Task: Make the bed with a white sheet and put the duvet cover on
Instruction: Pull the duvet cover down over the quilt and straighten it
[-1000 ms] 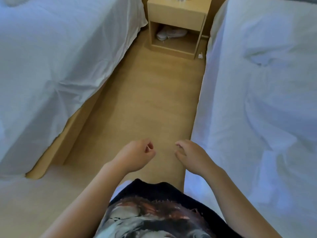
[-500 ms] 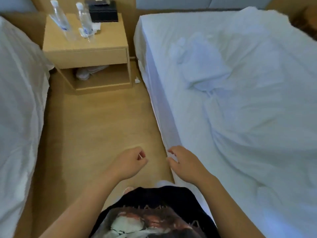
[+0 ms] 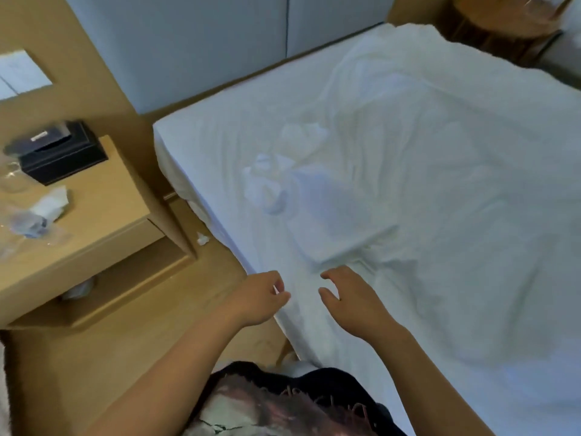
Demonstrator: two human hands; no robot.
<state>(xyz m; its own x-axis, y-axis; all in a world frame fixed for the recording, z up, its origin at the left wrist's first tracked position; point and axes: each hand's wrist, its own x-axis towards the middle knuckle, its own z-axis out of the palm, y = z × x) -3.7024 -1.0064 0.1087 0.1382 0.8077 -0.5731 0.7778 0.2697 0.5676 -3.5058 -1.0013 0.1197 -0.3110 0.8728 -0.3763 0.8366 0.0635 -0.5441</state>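
A bed (image 3: pixel 201 152) with a white fitted sheet fills the right of the head view. Over it lies a crumpled white duvet cover (image 3: pixel 424 158), bunched near the middle with a folded flap (image 3: pixel 342 221) pointing toward me. My left hand (image 3: pixel 257 297) hovers at the bed's near edge with fingers loosely curled and nothing in it. My right hand (image 3: pixel 352 300) is held over the sheet just below the flap, fingers spread, holding nothing.
A wooden nightstand (image 3: pixel 103 215) stands left of the bed, carrying a black box (image 3: pixel 63 155), plastic bottles (image 3: pixel 25 225) and a tissue. A small white scrap (image 3: pixel 202 239) lies on the wooden floor (image 3: pixel 94 366). A padded headboard (image 3: pixel 220 42) runs behind.
My view has swung right from the aisle onto the bed. Both hands moved from over the floor to the bed's edge, and the right hand's fingers have spread.
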